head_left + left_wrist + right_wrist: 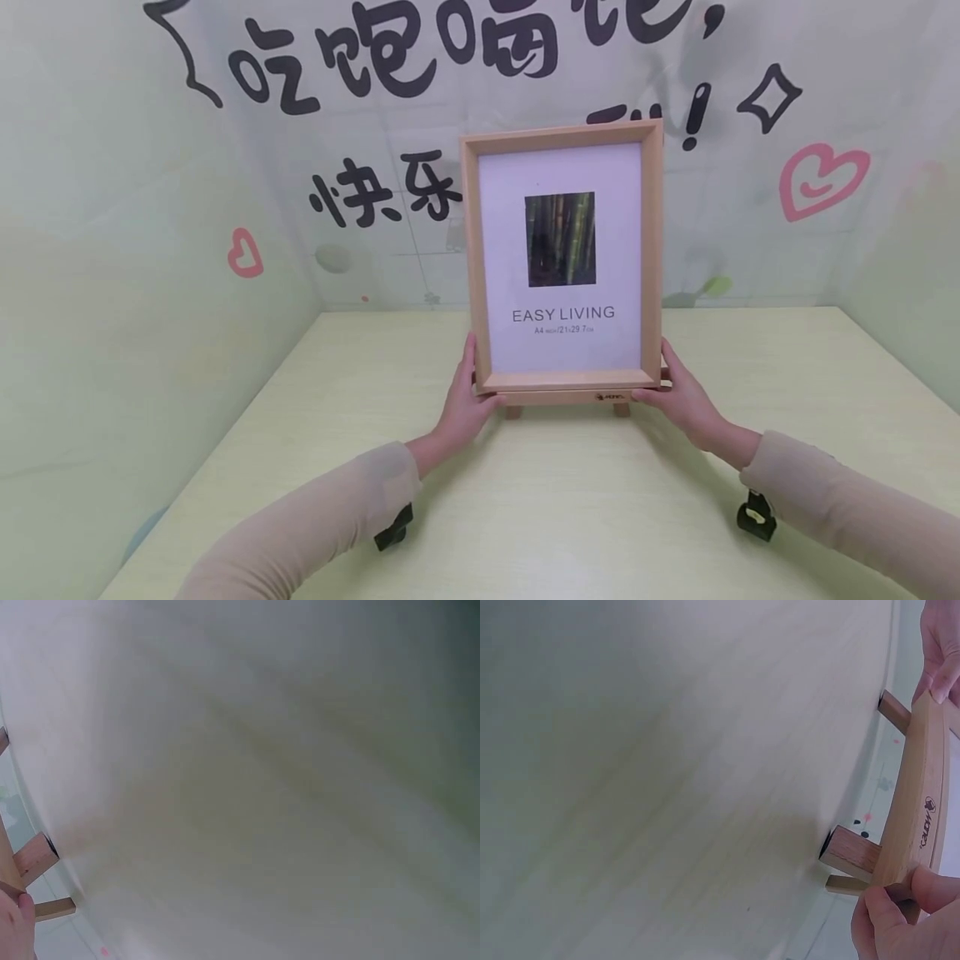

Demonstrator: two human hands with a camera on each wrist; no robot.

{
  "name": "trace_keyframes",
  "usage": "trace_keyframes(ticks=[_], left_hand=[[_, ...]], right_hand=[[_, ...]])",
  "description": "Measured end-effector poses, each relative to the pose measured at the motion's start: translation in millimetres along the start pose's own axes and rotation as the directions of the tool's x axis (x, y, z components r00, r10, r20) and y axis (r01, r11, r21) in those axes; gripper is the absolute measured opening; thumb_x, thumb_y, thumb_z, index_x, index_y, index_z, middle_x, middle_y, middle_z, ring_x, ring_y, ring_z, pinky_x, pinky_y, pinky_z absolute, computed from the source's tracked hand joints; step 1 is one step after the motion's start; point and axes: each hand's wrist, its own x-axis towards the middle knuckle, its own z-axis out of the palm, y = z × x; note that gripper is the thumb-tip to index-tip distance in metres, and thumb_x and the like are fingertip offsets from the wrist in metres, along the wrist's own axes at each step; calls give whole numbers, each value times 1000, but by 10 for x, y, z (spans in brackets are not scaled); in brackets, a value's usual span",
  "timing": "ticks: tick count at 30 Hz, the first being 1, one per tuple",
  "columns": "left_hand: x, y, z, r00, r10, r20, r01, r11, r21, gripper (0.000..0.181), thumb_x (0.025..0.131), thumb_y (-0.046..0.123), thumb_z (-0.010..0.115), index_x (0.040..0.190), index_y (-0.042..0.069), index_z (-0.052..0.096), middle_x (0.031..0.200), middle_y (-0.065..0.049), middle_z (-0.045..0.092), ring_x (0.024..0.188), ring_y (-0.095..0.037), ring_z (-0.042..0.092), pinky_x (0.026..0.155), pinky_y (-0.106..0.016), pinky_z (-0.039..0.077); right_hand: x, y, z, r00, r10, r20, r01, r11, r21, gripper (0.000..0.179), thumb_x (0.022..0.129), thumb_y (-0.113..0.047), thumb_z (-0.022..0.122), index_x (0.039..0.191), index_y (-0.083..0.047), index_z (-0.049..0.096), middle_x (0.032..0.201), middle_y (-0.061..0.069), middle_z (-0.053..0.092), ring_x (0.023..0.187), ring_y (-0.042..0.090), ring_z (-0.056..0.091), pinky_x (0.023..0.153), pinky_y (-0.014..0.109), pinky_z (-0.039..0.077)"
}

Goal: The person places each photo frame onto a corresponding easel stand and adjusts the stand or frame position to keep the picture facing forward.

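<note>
A pale wooden picture frame [651, 250] stands upright, leaning slightly back, on the ledge of a small wooden easel [551, 398]. Its white insert carries a bamboo picture and printed lettering. At the lower left corner my left hand [461, 412] grips the ledge end, thumb in front and a finger up along the frame's side. My right hand [693, 408] holds the lower right corner likewise; the right wrist view shows its fingers curled round the bar beside a small logo. Short easel legs [851, 851] stick out below. The left wrist view catches only a sliver of the left hand [15, 926].
Below everything lies a pale wood-grain table [570, 517]. Behind it hangs a white backdrop [375, 258] with black lettering and pink hearts, and pale walls rise at both sides. Dark straps [757, 517] hang under both forearms.
</note>
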Motion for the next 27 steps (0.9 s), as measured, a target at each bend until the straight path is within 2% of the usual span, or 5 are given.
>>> trace_keyframes(ticks=[14,19,22,24,27], left_hand=[[-5,19,-8,1000,1,4,-1,1000,-9,101,78,-12,62,148,22,-3,150,-15,12,123,-38,38,93,-39,48],[-15,71,-28,1000,-3,15,3,1000,-7,101,77,-8,64,148,19,-3,148,-17,14,121,-38,36,94,-40,47],[-24,98,-92,1000,0,21,-1,1000,21,101,78,1,69,148,18,-2,148,-17,11,127,-39,30,98,-45,44],[-18,77,-155,999,9,31,-10,998,60,102,77,8,71,148,18,-2,150,-16,8,130,-40,26,99,-49,42],[-18,78,-265,998,10,65,-18,992,126,106,76,15,74,148,19,-3,151,-15,8,132,-40,23,102,-52,37]], right_hand=[[-7,-11,13,1000,12,-3,-12,1000,-22,88,87,-3,58,148,-16,-5,118,30,41,103,32,51,81,21,49],[8,-29,-34,1000,-1,28,2,999,-52,90,86,-7,61,148,-13,-4,128,34,34,107,43,50,90,41,50],[41,-52,-129,996,-26,88,36,993,-109,92,85,-14,64,147,-10,-4,138,34,24,111,50,47,92,50,47],[55,-72,-218,989,-56,136,81,978,-193,92,86,-21,64,147,-7,-3,141,34,17,112,52,45,89,51,49],[46,-107,-366,977,-100,187,163,918,-362,89,87,-27,62,145,1,2,141,37,14,111,54,43,86,54,49]])
